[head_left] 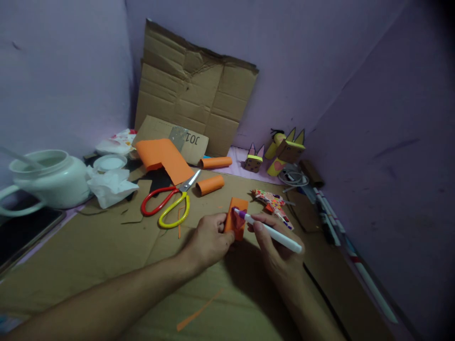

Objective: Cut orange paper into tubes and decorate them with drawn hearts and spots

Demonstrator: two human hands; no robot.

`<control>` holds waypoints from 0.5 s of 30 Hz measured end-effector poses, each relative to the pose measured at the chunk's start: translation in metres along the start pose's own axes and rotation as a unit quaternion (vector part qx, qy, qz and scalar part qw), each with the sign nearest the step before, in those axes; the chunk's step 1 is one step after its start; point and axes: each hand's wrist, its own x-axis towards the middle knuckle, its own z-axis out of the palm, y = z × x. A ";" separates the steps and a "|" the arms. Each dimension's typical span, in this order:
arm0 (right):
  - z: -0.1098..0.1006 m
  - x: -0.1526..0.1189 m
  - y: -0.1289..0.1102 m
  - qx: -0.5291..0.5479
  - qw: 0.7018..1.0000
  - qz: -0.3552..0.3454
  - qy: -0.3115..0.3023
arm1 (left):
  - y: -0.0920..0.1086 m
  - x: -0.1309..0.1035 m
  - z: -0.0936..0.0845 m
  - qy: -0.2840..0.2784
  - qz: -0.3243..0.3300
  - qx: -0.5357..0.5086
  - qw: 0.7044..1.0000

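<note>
A small folded piece of orange paper is pinched in my left hand, its fingers closed on the left edge and lower corner. On its face is a dark reddish heart shape. My right hand grips a white marker with a purple collar, and the marker's tip touches or nearly touches the heart. Left of my hands lie scissors with red and yellow handles, blades apart. Just beyond the paper are two orange paper rolls, the nearer roll and the farther roll.
A large orange sheet lies behind the scissors. At left stand a white pot, crumpled tissue and a dark phone. Paper animal figures stand at the back right; a patterned glue gun and several markers lie at right.
</note>
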 end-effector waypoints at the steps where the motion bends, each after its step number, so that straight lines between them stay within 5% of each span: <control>1: 0.000 0.000 0.000 -0.001 1.000 -0.003 0.001 | -0.001 0.000 0.000 0.002 -0.001 0.000 1.000; 15: -0.001 0.000 -0.002 -0.017 1.000 -0.009 -0.002 | 0.002 0.000 0.000 0.001 -0.002 0.004 1.000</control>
